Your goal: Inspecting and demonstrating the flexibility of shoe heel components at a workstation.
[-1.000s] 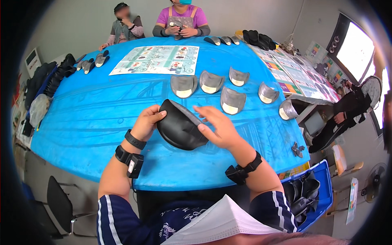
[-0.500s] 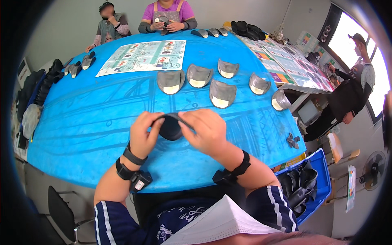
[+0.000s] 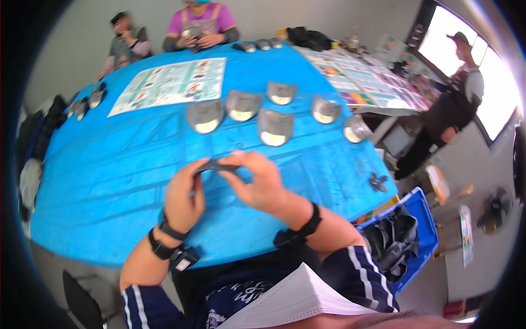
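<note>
Over the near middle of the blue-covered table (image 3: 109,208), I hold a dark, curved, cup-shaped piece (image 3: 214,165). The fingers and thumb of my left hand (image 3: 185,192) grip its left end. My right hand (image 3: 260,182) pinches the right end between thumb and fingers. The piece shows nearly edge-on as a thin arch, so its inside is hidden, and it is slightly blurred. Beyond my hands lie several grey curved pieces of similar shape, each with a pale patch at its near edge; the closest is a grey cup piece (image 3: 275,129).
A printed sheet (image 3: 170,82) lies on the table. Small dark scraps (image 3: 378,182) sit near the right edge. Below stands a blue crate (image 3: 430,227) full of black parts. Two people are across the table, and another person (image 3: 460,104) stands right, by a sheet-covered side table (image 3: 378,88).
The held piece has tilted from showing its hollow inside to nearly edge-on, and my right hand has turned with it. The whole view has shifted, so the table's things appear further left.
</note>
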Demonstrator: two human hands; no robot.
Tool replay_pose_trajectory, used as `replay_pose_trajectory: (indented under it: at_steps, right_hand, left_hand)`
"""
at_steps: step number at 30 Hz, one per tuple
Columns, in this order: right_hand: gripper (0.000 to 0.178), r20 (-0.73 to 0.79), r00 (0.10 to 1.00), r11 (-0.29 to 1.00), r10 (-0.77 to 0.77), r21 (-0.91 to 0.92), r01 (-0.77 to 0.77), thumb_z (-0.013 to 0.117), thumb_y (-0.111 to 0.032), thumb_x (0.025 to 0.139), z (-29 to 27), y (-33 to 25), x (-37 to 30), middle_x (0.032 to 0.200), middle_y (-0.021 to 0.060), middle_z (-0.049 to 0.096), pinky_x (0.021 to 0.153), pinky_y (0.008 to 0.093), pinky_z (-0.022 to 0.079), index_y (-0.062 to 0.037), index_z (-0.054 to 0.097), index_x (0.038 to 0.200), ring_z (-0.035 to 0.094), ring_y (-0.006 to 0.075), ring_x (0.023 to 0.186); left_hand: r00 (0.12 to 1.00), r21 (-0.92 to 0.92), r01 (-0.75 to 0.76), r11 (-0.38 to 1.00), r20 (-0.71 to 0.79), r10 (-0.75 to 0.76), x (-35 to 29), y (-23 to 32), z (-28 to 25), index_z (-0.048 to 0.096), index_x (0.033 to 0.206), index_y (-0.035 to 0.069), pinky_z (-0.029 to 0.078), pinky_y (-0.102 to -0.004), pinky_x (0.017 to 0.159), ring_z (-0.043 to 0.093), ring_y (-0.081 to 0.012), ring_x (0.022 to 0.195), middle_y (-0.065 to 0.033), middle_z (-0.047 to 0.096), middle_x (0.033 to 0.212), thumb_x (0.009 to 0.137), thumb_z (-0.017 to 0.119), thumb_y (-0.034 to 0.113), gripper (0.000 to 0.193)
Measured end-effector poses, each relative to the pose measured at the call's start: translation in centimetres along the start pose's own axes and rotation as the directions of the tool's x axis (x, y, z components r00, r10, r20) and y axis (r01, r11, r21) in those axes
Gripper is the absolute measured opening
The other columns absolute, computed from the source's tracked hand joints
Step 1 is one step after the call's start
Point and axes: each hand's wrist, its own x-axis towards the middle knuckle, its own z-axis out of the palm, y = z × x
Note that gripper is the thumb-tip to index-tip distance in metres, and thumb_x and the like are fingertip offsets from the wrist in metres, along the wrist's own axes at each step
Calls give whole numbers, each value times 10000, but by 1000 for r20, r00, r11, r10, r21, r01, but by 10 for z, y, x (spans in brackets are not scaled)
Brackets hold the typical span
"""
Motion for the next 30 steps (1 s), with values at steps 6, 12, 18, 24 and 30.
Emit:
replay_pose_trajectory:
  at_steps: [6, 12, 18, 24, 30]
  right_hand:
    - [139, -74, 954, 955, -292, 37, 295, 678, -36, 698, 13, -7, 0, 755, 79, 600, 527, 328, 462, -10, 595, 806, 567, 236, 630]
    - [97, -77, 989, 987, -127, 93, 134, 643, 5, 718, -5, 10, 5, 776, 86, 600, 562, 307, 460, -7, 596, 801, 566, 246, 661]
    - [178, 27, 977, 972, -213, 107, 209, 653, -45, 731, 6, 19, -4, 844, 78, 603, 575, 309, 451, -48, 602, 901, 566, 243, 703]
    - [101, 50, 992, 971, -118, 216, 105, 664, -97, 717, -1, 20, 9, 736, 53, 573, 588, 353, 434, -73, 618, 804, 549, 250, 691]
    - [88, -1, 986, 957, -166, 242, 161, 659, -135, 728, 7, 36, 4, 721, 68, 578, 579, 396, 414, -80, 631, 791, 546, 283, 688]
  left_hand:
    - [952, 273, -293, 916, -1, 305, -1, -18, -19, 521, 1092, 1, 397, -447, 921, 530, -345, 1039, -165, 573, 1067, 684, 447, -107, 428]
    - [975, 225, -216, 950, 4, 221, 14, -25, -7, 574, 1018, 13, 437, -407, 852, 569, -325, 955, -167, 603, 977, 672, 500, -68, 363]
    - [951, 179, -309, 934, 44, 307, 12, -34, -19, 579, 1009, 3, 444, -385, 811, 574, -326, 922, -164, 608, 954, 670, 510, -60, 352]
    - [966, 40, -230, 972, 128, 223, 13, -46, -34, 597, 961, -3, 439, -367, 779, 565, -318, 853, -164, 600, 929, 677, 498, -50, 304]
    - [982, -333, 103, 937, 183, -43, 3, -90, -30, 583, 1013, -22, 406, -320, 845, 535, -229, 953, -126, 579, 1016, 809, 528, 168, 285]
